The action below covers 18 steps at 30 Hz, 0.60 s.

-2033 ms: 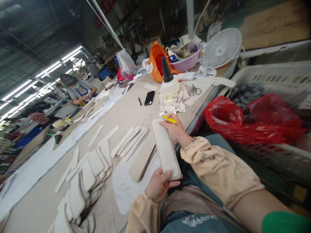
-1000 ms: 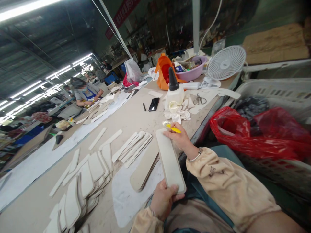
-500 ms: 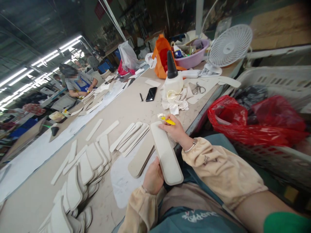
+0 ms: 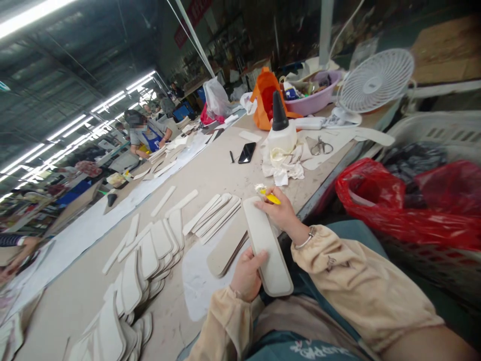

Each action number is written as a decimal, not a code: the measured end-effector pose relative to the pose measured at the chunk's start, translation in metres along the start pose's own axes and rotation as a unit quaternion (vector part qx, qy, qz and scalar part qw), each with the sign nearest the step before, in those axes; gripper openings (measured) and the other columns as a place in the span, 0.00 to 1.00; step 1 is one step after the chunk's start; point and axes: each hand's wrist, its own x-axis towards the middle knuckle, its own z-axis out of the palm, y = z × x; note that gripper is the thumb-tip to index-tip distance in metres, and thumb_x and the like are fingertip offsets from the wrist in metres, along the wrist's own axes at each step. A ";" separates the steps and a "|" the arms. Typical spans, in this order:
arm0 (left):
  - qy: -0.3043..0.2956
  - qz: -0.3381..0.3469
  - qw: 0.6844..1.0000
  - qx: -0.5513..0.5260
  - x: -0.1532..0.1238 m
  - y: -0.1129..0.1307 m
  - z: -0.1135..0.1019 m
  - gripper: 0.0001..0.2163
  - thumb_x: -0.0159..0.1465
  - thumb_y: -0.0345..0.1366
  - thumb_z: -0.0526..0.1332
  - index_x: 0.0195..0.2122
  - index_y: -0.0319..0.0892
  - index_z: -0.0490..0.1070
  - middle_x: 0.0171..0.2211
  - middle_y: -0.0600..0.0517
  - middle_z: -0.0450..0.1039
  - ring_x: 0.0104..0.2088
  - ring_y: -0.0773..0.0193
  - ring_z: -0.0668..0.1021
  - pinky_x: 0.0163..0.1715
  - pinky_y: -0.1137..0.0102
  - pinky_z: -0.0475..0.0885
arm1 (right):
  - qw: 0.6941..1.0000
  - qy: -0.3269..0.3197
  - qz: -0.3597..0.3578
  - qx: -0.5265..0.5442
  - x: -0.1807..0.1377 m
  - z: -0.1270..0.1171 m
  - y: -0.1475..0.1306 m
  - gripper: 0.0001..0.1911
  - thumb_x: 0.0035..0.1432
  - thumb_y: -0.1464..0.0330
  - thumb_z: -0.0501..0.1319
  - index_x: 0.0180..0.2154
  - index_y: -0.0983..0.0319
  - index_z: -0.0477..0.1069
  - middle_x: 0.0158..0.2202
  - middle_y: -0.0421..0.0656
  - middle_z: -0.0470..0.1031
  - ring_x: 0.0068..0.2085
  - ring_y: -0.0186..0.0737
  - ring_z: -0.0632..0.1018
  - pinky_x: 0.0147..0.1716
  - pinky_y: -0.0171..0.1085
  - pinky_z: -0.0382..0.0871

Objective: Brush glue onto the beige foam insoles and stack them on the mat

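My left hand [image 4: 248, 275] grips the lower left edge of a long, pale, round-cornered panel [image 4: 267, 235], its thumb flat on the face. At the panel's far end, my right hand [image 4: 281, 209] holds a brush with a yellow handle [image 4: 272, 197]; its tip is clotted with white stuff. The right thumb also presses on the panel. Left of the panel, a stack of similar beige panels [image 4: 224, 248] lies on a white sheet [image 4: 193, 291]. Beyond it is a pile of narrow pale pieces [image 4: 212, 215]. Many curved pale pieces [image 4: 131, 281] overlap in rows at the left.
A white bottle with a black cone nozzle [image 4: 281, 136] stands on crumpled cloth, near scissors [image 4: 321, 145] and a phone [image 4: 247, 153]. Behind are an orange bag [image 4: 262, 103], a purple basin [image 4: 313, 102] and a fan [image 4: 376, 82]. Red plastic [image 4: 409, 210] fills a crate at right. A co-worker [image 4: 150, 135] works across.
My left thumb has come over onto the panel's face. The view has swung left, bringing another person's arm in at the left edge. The brush stays in my right hand.
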 end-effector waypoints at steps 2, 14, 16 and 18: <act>0.006 0.010 1.000 -0.001 -0.001 0.003 0.001 0.16 0.52 0.38 0.71 0.41 0.38 0.76 0.35 0.46 0.80 0.39 0.56 0.80 0.44 0.65 0.73 | 1.000 -0.003 -0.001 0.009 0.000 0.000 0.000 0.20 0.45 0.61 0.69 0.33 0.57 0.58 0.26 0.32 0.64 0.27 0.33 0.66 0.28 0.33 0.60; 0.077 0.067 0.995 0.004 -0.013 0.010 0.001 0.19 0.48 0.42 0.72 0.38 0.36 0.77 0.32 0.45 0.80 0.38 0.53 0.81 0.40 0.63 0.75 | 0.996 -0.023 0.008 0.091 -0.009 0.009 -0.017 0.21 0.45 0.60 0.69 0.33 0.56 0.58 0.27 0.35 0.71 0.28 0.35 0.74 0.29 0.37 0.69; 0.111 0.077 0.991 -0.003 -0.035 0.022 -0.015 0.19 0.47 0.39 0.73 0.37 0.34 0.77 0.32 0.43 0.80 0.37 0.51 0.81 0.40 0.62 0.75 | 0.994 -0.007 0.020 0.109 -0.010 0.005 -0.021 0.23 0.44 0.58 0.70 0.34 0.56 0.58 0.30 0.38 0.76 0.31 0.39 0.78 0.31 0.40 0.73; 0.169 0.097 0.981 -0.015 -0.070 0.039 -0.041 0.18 0.47 0.36 0.73 0.38 0.34 0.77 0.32 0.43 0.80 0.38 0.50 0.81 0.40 0.61 0.75 | 0.996 0.028 0.010 0.089 -0.008 -0.001 -0.025 0.23 0.42 0.58 0.71 0.34 0.55 0.61 0.32 0.43 0.78 0.31 0.40 0.79 0.33 0.43 0.73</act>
